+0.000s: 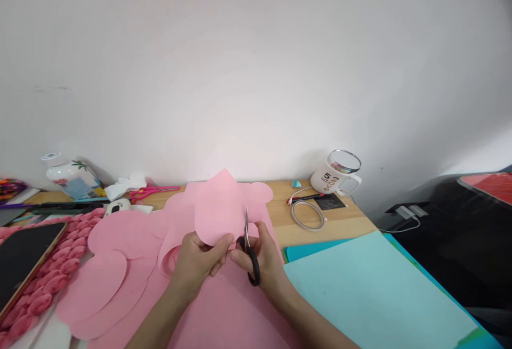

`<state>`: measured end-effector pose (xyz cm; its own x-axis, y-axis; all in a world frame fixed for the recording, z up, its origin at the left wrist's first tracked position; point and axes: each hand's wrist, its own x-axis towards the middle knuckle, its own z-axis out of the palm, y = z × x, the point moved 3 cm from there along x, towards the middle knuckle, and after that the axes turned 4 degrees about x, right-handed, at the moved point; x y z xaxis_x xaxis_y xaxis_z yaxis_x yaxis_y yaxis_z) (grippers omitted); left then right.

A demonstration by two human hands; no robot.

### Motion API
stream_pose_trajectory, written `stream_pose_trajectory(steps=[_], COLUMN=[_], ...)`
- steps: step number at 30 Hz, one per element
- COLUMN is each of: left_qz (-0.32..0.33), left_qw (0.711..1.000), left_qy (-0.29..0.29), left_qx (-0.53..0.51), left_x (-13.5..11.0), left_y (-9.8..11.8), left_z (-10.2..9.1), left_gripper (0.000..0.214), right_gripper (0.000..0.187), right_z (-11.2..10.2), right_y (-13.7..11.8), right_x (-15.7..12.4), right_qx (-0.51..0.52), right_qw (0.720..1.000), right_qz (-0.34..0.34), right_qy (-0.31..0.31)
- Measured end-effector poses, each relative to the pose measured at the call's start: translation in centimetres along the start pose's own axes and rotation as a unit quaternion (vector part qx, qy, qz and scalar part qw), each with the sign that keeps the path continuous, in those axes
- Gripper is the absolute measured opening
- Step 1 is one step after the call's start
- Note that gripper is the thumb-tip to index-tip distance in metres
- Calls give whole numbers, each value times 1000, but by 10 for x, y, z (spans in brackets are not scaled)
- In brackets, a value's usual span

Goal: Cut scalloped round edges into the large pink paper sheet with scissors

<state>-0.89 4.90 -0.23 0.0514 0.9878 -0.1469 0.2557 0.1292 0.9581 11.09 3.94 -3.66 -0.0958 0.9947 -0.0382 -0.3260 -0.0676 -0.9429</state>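
Pink piece (221, 208) is being held above larger paper (240, 311).
Left hand (200, 257) is clamping its near edge; right hand (264, 257) is gripping scissors (248, 249) at the piece's right side. Pink cutouts (96, 282) are lying left, light-blue sheet (368, 285) right.

To my right, a white mug (321, 179) with dark lettering stands near the pale wall (256, 72). A pale cable (293, 213) lies looped just in front of it. On my left, a dark-screened phone (30, 256) rests on a bumpy pink mat (54, 281); farther back, a white-capped bottle (74, 179) stands near what seems to be crumpled tissue (126, 185).
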Motion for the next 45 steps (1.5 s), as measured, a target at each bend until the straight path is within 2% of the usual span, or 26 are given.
stream_pose_trajectory(steps=[9, 21, 28, 34, 38, 45], left_qz=[-1, -4, 14, 6, -13, -27], left_qw=[1000, 1000, 998, 1000, 999, 999], left_qy=[8, 8, -23, 20, 25, 28], left_qx=[-13, -8, -51, -19, -23, -32], left_x=[1, 2, 2, 1, 3, 3], left_y=[0, -4, 0, 0, -3, -4], left_z=[-1, -2, 1, -3, -3, -2], left_gripper=[43, 43, 43, 46, 43, 38], right_gripper=[59, 61, 56, 59, 65, 69], right_z=[-2, -3, -1, -1, -2, 0], right_y=[3, 2, 1, 7, 2, -4], right_x=[1, 0, 0, 1, 1, 1], right_qx=[-45, -81, -95, -64, -18, -1], right_qw=[999, 995, 993, 997, 1000, 1000], right_qz=[1, 19, 30, 24, -2, 5], right_qy=[22, 45, 59, 37, 25, 28])
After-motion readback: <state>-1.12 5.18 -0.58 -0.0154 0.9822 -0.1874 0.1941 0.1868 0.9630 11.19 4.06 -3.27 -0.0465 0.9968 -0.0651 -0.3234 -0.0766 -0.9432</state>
